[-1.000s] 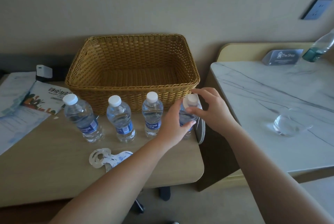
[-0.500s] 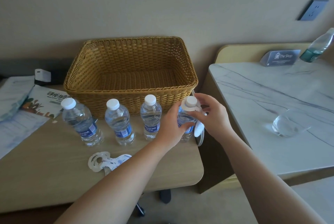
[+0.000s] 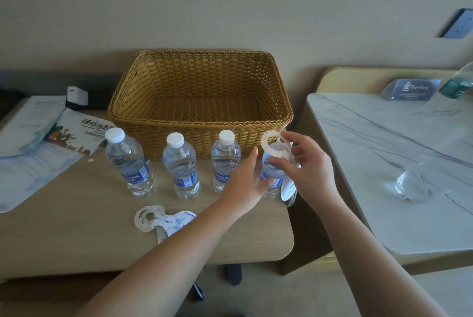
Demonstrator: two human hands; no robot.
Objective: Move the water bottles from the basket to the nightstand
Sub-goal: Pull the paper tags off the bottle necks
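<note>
Far left on the tan wooden bench [image 3: 64, 235]: a spread of white and blue papers [image 3: 33, 153]. Behind them, a small white box [image 3: 76, 95].

Next, three clear plastic water bottles with white caps, standing in a row: first [image 3: 129, 163], second [image 3: 180, 167], third [image 3: 225, 162]. Just behind the row, a big woven yellow basket [image 3: 199, 91], nothing inside. So all bottles out already, none on the white marble nightstand [image 3: 384, 163] yet.

In front of the row, flat white paper neck tags [image 3: 163, 219] lying on the bench.

Then the left hand [image 3: 243, 183], fingers mostly straight, thumb resting on the fourth clear water bottle [image 3: 271, 178] to keep it steady. Hard to tell how firmly held. Right hand [image 3: 307, 171] pinching a white paper ring tag [image 3: 275, 144] at the top of that bottle.

Could tip: fourth bottle very near the bench's right edge, and a hard tug on the tag might knock it off. Could also bump the third bottle just beside it.

Far right on the nightstand: a clear drinking glass [image 3: 414, 186], easy to hit when setting bottles down.
</note>
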